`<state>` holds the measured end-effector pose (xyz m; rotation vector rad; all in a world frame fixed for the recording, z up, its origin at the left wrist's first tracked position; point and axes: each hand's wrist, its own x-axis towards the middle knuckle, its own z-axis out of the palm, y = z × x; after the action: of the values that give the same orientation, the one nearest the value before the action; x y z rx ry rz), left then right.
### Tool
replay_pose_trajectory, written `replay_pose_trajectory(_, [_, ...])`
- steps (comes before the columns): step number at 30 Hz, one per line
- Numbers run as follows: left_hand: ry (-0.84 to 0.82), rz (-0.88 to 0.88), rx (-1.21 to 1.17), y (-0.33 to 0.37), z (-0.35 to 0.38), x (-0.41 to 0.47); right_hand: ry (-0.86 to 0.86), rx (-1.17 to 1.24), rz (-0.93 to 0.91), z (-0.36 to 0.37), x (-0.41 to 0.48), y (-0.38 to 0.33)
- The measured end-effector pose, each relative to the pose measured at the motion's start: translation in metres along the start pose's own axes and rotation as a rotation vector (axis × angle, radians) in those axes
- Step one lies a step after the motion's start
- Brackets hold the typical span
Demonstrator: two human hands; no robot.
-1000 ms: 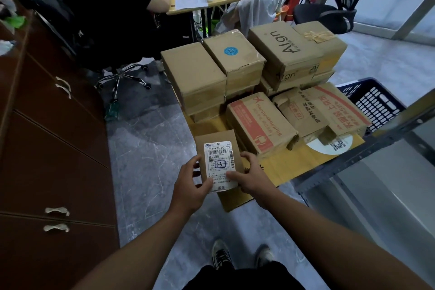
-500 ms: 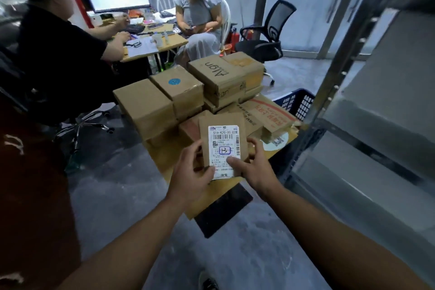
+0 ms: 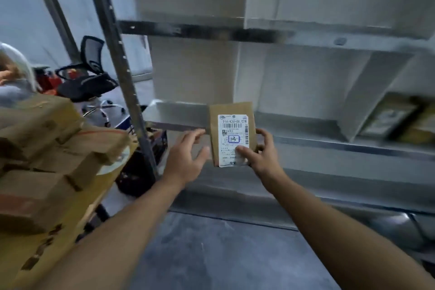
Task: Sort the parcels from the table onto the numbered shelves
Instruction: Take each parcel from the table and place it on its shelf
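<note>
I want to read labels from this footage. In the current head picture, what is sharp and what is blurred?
Head view: the label on the small parcel in the right hand is sharp, its top code legible; the parcels on the shelf at right and the stacked boxes at left are motion-smeared.

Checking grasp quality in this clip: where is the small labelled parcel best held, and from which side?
Pinch the small parcel front-to-back at its lower right edge, coming from the right, as the right hand does: it is flat and upright, and that leaves the label's code uncovered.
</note>
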<state>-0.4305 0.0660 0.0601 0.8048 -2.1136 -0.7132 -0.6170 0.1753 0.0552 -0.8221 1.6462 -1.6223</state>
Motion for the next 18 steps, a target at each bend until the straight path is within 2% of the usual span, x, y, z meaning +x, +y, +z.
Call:
replay_pose_trajectory(5, [-0.180, 0.176, 0.181, 0.065, 0.063, 0.050, 0.272, 0.052, -0.034, -0.114, -0.019, -0.010])
replay_pose_trajectory(8, [-0.280, 0.298, 0.326, 0.099, 0.100, 0.077, 0.425, 0.066, -0.090, -0.164, -0.031, -0.022])
replay_pose_trajectory(11, [-0.334, 0.347, 0.437, 0.137, 0.136, 0.102, 0.544, 0.075, -0.149, -0.206, -0.039, -0.035])
replay_pose_trajectory(18, [-0.367, 0.490, 0.408, 0.221, 0.221, 0.139, 0.737, 0.016, -0.268, -0.292, -0.043, -0.069])
